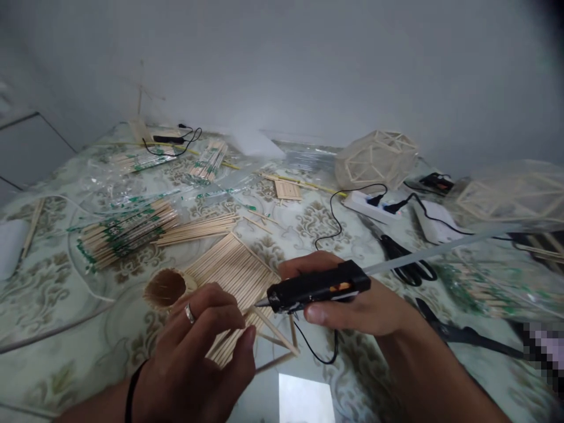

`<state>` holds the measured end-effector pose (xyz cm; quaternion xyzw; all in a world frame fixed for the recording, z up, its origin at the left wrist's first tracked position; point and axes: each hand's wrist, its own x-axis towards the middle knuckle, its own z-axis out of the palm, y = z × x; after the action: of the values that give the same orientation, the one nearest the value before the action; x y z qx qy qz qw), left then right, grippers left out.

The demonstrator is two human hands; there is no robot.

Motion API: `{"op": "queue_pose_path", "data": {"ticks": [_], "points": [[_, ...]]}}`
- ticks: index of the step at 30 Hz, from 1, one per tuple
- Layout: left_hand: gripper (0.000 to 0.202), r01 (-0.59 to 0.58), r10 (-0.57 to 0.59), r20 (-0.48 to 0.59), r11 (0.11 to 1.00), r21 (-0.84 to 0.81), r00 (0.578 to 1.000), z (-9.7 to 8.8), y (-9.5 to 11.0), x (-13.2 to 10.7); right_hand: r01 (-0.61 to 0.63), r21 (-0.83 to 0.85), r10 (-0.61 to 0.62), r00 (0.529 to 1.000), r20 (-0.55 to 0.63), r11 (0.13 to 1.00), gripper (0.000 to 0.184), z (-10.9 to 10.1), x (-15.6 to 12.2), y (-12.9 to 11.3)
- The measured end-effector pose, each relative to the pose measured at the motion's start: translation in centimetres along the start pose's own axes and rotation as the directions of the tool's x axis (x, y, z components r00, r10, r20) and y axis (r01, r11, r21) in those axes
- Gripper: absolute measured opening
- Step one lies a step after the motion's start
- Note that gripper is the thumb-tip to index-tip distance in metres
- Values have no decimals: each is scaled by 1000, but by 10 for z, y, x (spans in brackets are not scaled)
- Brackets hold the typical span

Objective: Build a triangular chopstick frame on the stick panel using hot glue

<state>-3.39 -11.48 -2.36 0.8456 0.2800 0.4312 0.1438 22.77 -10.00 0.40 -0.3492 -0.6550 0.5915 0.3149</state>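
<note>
My right hand grips a black hot glue gun with a clear glue stick poking out of its back. The nozzle points left at the joint of a small frame of thin wooden sticks. My left hand, with a ring on one finger and a black band at the wrist, has its fingers curled in a pinch on that stick frame near the nozzle. A flat panel of wooden sticks laid side by side lies just behind both hands.
Bundles of bamboo sticks lie at the left, a roll of tape near my left hand. Scissors, a white power strip with black cables, and stick-built polyhedra sit at the right on the patterned table.
</note>
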Motion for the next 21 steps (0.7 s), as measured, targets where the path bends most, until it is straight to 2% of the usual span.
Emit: {"op": "queue_pose_path", "data": {"ticks": [9,15,21], "points": [[15,11,-9,-26,997,79,1000,0,4,10,-19,-32,18,999,-29,999,52,3,-1,-1],[13,35,-37,15,992,125,999,2,1,10,-28,-16,28,1000,7,999,47,-1,-1,3],[10,57,-63,45,992,113,997,4,1,12,-44,23,44,999,-8,999,45,-1,-1,5]]}}
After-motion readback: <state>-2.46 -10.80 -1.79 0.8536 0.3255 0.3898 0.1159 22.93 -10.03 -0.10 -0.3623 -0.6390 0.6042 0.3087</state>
